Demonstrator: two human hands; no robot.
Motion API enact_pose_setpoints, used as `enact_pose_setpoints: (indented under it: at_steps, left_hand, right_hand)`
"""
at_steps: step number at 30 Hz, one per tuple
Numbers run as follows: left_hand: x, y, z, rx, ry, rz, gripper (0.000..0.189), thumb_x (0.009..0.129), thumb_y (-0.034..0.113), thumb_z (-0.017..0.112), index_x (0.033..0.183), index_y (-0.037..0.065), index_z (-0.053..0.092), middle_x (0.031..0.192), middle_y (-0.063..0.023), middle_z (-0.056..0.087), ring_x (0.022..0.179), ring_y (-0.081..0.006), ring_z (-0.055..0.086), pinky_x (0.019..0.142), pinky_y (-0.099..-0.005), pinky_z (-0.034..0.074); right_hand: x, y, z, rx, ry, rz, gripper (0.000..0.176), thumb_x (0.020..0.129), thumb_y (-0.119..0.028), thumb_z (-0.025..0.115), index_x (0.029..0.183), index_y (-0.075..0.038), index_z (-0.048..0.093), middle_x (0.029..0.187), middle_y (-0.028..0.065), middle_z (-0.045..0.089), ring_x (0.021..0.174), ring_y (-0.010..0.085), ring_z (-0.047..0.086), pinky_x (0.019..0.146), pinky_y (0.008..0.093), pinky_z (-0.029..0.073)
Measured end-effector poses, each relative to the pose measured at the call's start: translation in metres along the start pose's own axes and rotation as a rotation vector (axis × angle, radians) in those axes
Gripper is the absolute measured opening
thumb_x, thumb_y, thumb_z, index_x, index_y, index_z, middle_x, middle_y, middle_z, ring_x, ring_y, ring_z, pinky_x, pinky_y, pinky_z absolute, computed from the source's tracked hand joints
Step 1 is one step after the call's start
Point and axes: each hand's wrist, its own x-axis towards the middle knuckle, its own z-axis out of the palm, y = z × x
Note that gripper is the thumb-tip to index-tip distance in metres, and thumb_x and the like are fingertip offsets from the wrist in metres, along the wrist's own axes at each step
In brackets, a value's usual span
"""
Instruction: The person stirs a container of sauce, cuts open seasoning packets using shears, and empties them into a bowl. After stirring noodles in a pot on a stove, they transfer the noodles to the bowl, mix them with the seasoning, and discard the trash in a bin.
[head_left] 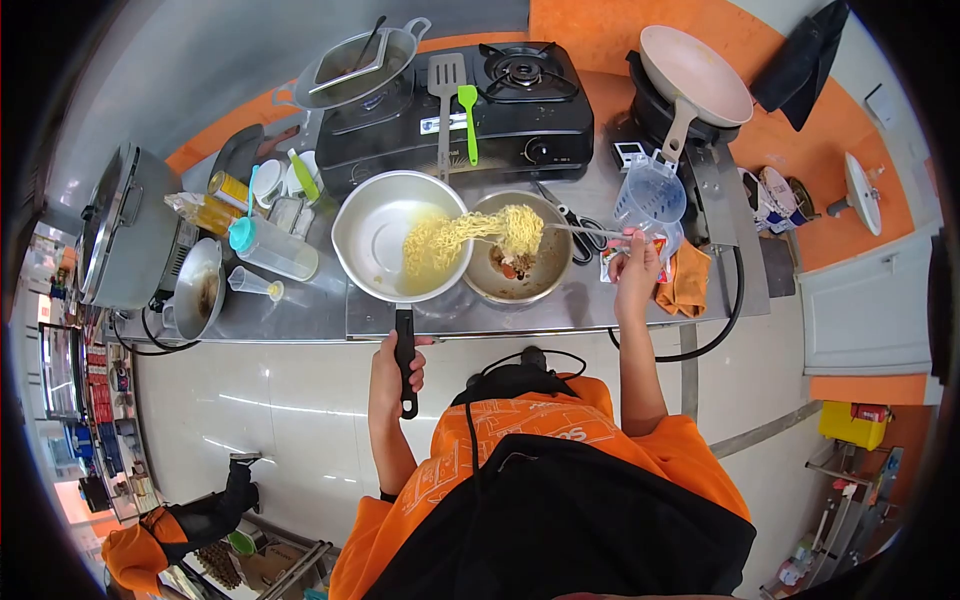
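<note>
My left hand (398,372) is wrapped round the black handle (404,345) of a silver saucepan (375,235), which holds yellow noodles (432,250) in cloudy liquid. Between the fingers of my right hand (637,262) is the end of a thin metal utensil (585,230). Its far end is hidden in a clump of noodles (520,230), raised over a metal bowl (500,280). A strand of noodles stretches from the clump back to the saucepan. Dark and reddish seasoning (512,266) lies in the bowl, beside the saucepan.
Behind stands a black gas stove (540,125) with a slotted spatula (445,100) and green brush (468,120) on it. Scissors (578,225), a measuring jug (650,195) and an orange cloth (685,280) lie right; bottles (275,248) and a wok (200,285) left. Another person (150,545) is lower left.
</note>
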Motion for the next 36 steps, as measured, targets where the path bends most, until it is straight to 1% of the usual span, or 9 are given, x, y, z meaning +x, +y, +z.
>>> enact_pose_setpoints:
  at_steps: [4, 7, 13, 16, 18, 20, 23, 26, 36]
  left_hand:
    - [0.003, 0.0, 0.001, 0.015, -0.001, 0.016, 0.051, 0.094, 0.037, 0.024, 0.094, -0.002, 0.056, 0.054, 0.0031, 0.036, 0.041, -0.006, 0.034, 0.038, -0.0215, 0.029]
    - [0.008, -0.001, 0.002, 0.008, -0.006, 0.017, 0.05, 0.094, 0.037, 0.025, 0.094, -0.002, 0.056, 0.054, 0.0032, 0.036, 0.041, -0.006, 0.034, 0.038, -0.0215, 0.029]
    - [0.011, 0.002, 0.007, 0.018, -0.01, 0.025, 0.05, 0.094, 0.038, 0.026, 0.095, -0.002, 0.056, 0.054, 0.0036, 0.036, 0.042, -0.006, 0.033, 0.038, -0.0215, 0.029]
    - [0.012, 0.005, 0.009, 0.023, -0.014, 0.014, 0.049, 0.094, 0.037, 0.025, 0.095, -0.002, 0.055, 0.054, 0.0036, 0.036, 0.042, -0.006, 0.033, 0.038, -0.0215, 0.029]
    - [0.013, 0.007, 0.011, 0.029, -0.017, 0.011, 0.049, 0.094, 0.037, 0.025, 0.096, -0.002, 0.055, 0.054, 0.0036, 0.036, 0.042, -0.0059, 0.034, 0.038, -0.0215, 0.029]
    - [0.014, 0.007, 0.012, 0.034, -0.019, 0.01, 0.049, 0.094, 0.037, 0.025, 0.096, -0.002, 0.055, 0.055, 0.0037, 0.036, 0.042, -0.0058, 0.034, 0.038, -0.0215, 0.029]
    - [0.014, 0.008, 0.015, 0.041, -0.027, 0.028, 0.048, 0.094, 0.036, 0.026, 0.095, -0.002, 0.055, 0.055, 0.0037, 0.037, 0.042, -0.0055, 0.034, 0.038, -0.0212, 0.029]
    - [0.015, 0.009, 0.015, 0.033, -0.034, 0.027, 0.048, 0.094, 0.036, 0.026, 0.095, -0.002, 0.055, 0.055, 0.0037, 0.037, 0.042, -0.0054, 0.034, 0.038, -0.021, 0.029]
    - [0.018, 0.011, 0.016, 0.071, -0.035, 0.033, 0.048, 0.095, 0.037, 0.026, 0.094, -0.002, 0.054, 0.055, 0.0037, 0.036, 0.042, -0.0052, 0.034, 0.038, -0.021, 0.028]
  right_hand:
    - [-0.007, 0.01, -0.004, -0.226, -0.036, -0.091, 0.027, 0.095, -0.025, 0.04, 0.093, -0.002, 0.054, 0.069, 0.0077, 0.06, 0.038, 0.0035, 0.037, 0.036, 0.0186, 0.028]
    - [-0.017, -0.014, 0.005, -0.411, -0.187, -0.17, 0.028, 0.095, -0.024, 0.041, 0.093, -0.001, 0.056, 0.072, 0.0074, 0.06, 0.042, 0.0038, 0.041, 0.038, 0.0175, 0.032]
    - [-0.016, -0.056, 0.028, -0.244, -0.405, -0.356, 0.016, 0.092, -0.013, 0.046, 0.092, 0.0, 0.055, 0.08, 0.0063, 0.059, 0.05, 0.0037, 0.045, 0.045, 0.0178, 0.038]
    - [-0.018, -0.063, 0.061, -0.167, -0.516, -0.342, 0.012, 0.092, -0.01, 0.046, 0.092, -0.002, 0.053, 0.081, 0.0046, 0.058, 0.051, 0.0036, 0.045, 0.045, 0.018, 0.038]
    - [-0.02, -0.055, 0.084, -0.246, -0.634, -0.337, 0.011, 0.092, -0.011, 0.046, 0.092, -0.002, 0.052, 0.079, 0.0026, 0.057, 0.051, 0.0025, 0.045, 0.045, 0.0178, 0.038]
    - [-0.021, -0.04, 0.105, -0.41, -0.759, -0.438, 0.011, 0.091, -0.011, 0.046, 0.093, -0.003, 0.052, 0.078, 0.0049, 0.058, 0.051, 0.0098, 0.05, 0.048, 0.0228, 0.04]
    - [-0.034, -0.036, 0.126, -0.489, -0.813, -0.606, 0.012, 0.09, -0.013, 0.046, 0.093, -0.003, 0.051, 0.079, 0.0098, 0.058, 0.058, 0.023, 0.054, 0.055, 0.0312, 0.042]
    - [-0.04, -0.041, 0.132, -0.574, -0.854, -0.526, 0.013, 0.09, -0.016, 0.045, 0.093, -0.005, 0.05, 0.082, 0.0129, 0.057, 0.069, 0.0324, 0.054, 0.062, 0.0382, 0.042]
    - [-0.015, -0.047, 0.118, -0.727, -0.812, -0.595, 0.014, 0.091, -0.019, 0.042, 0.093, -0.006, 0.048, 0.083, 0.0132, 0.056, 0.073, 0.034, 0.056, 0.063, 0.0409, 0.043]
